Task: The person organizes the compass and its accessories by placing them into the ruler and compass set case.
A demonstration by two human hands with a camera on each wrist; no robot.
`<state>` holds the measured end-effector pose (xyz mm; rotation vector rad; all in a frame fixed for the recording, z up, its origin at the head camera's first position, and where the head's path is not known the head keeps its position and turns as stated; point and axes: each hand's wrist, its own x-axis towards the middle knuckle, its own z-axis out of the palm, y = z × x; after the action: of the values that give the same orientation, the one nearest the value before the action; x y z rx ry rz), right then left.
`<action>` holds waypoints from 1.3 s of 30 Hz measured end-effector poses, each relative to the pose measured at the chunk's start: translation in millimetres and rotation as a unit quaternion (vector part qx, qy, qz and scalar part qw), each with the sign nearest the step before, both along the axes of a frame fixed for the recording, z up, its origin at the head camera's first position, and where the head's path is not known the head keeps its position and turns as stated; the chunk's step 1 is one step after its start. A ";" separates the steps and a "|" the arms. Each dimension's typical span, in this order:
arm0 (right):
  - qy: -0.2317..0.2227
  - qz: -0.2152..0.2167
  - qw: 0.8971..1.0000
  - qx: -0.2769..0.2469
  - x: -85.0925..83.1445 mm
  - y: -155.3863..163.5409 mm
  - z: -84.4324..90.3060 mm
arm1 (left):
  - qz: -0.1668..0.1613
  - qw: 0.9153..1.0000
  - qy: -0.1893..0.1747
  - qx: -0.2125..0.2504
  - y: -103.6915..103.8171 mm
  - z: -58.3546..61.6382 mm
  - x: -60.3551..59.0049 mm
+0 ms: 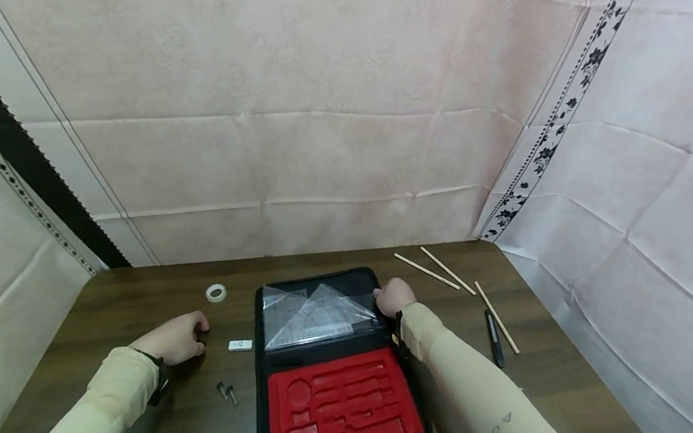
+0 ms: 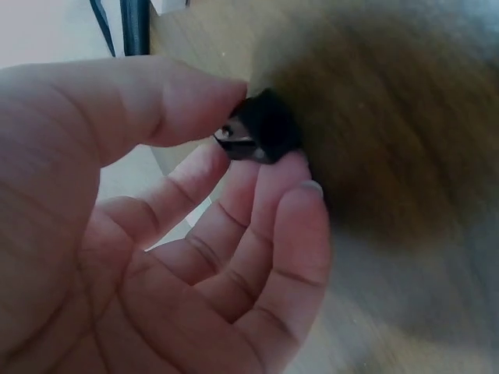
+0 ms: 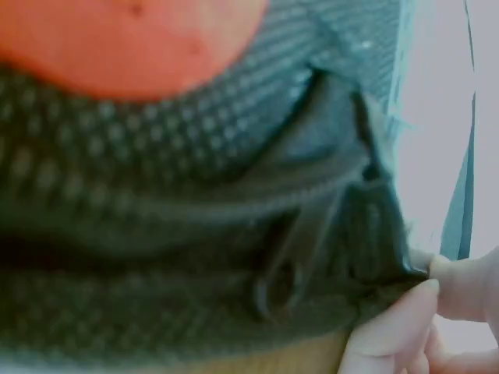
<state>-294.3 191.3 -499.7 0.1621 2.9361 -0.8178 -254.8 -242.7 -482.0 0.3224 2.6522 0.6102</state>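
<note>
Gap between left hand (image 1: 174, 338) and case (image 1: 333, 350), interrupted by a white block (image 1: 240, 345) and two screws (image 1: 222, 391); sticks (image 1: 497, 317) obstruct beyond the right hand (image 1: 395, 297).

We count three wooden sticks (image 1: 497, 317), two dark screws (image 1: 222, 391), one slim black tool (image 1: 495, 342), one white ring (image 1: 209, 295) and one small white block (image 1: 240, 345) on one desk (image 1: 149, 289). We also find one black case (image 1: 291, 359), one red moulded tray (image 1: 346, 412) and one small black-and-metal piece (image 2: 263, 127). We see one left hand (image 1: 175, 337) and one right hand (image 1: 395, 297), which makes two hands in all.
</note>
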 end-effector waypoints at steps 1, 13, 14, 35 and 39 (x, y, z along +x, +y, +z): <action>0.004 -0.013 1.000 -0.007 0.2 1.5 0.5 | -0.003 1.000 0.002 -0.001 0.4 -0.2 0.0; 0.040 -0.044 0.996 -0.061 -2.7 9.2 -5.8 | -0.021 0.999 0.044 -0.001 9.3 -1.8 -1.5; 0.040 -0.039 0.996 -0.068 -2.6 9.0 -5.0 | -0.023 0.999 0.049 -0.001 10.2 -1.5 -1.9; -0.006 -0.007 0.998 -0.069 -3.6 7.9 -0.7 | -0.034 0.990 0.123 0.056 33.5 3.8 4.8; 0.009 -0.029 0.998 -0.056 -9.3 10.2 -5.5 | -0.048 0.986 0.145 0.071 54.6 8.5 6.9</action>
<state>-303.6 201.5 -505.3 0.2349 2.9052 -0.9942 -247.9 -188.1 -473.5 0.6210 2.8514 0.7745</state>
